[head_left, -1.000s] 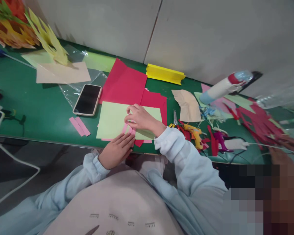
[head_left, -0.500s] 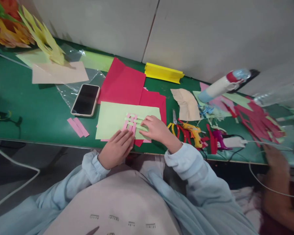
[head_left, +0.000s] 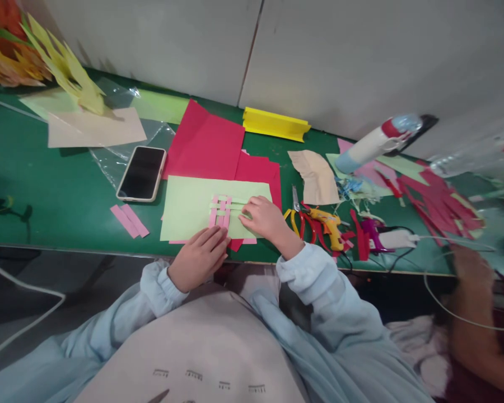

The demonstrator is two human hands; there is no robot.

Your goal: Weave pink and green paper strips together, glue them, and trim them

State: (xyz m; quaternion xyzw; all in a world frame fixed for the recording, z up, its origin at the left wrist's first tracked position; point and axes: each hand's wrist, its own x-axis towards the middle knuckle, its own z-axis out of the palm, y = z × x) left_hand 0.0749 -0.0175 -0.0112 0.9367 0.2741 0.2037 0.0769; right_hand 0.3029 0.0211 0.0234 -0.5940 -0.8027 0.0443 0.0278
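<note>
Pink and light green paper strips cross over and under each other in a small woven lattice (head_left: 220, 205), lying on a light green paper sheet (head_left: 185, 201). My left hand (head_left: 201, 254) rests flat with its fingers stretched over the lower ends of the pink strips. From the right, my right hand (head_left: 265, 219) closes thumb and fingers at the right ends of the light green strips (head_left: 237, 206). My fingertips partly hide those ends. Two loose pink strips (head_left: 130, 220) lie left of the sheet, below a phone (head_left: 141, 173).
Red paper (head_left: 212, 134) lies behind the sheet, near a folded yellow piece (head_left: 276, 124). To the right are scissors (head_left: 295, 212), a yellow glue gun (head_left: 330, 226), a purple tool (head_left: 373, 235) and a bottle (head_left: 378, 144). Another person's arm (head_left: 472, 296) is at far right.
The whole view has shifted slightly. My right hand's fingers have drawn closer together at the green strips, and the lower green strip shows less. My left hand stays on the pink strips.
</note>
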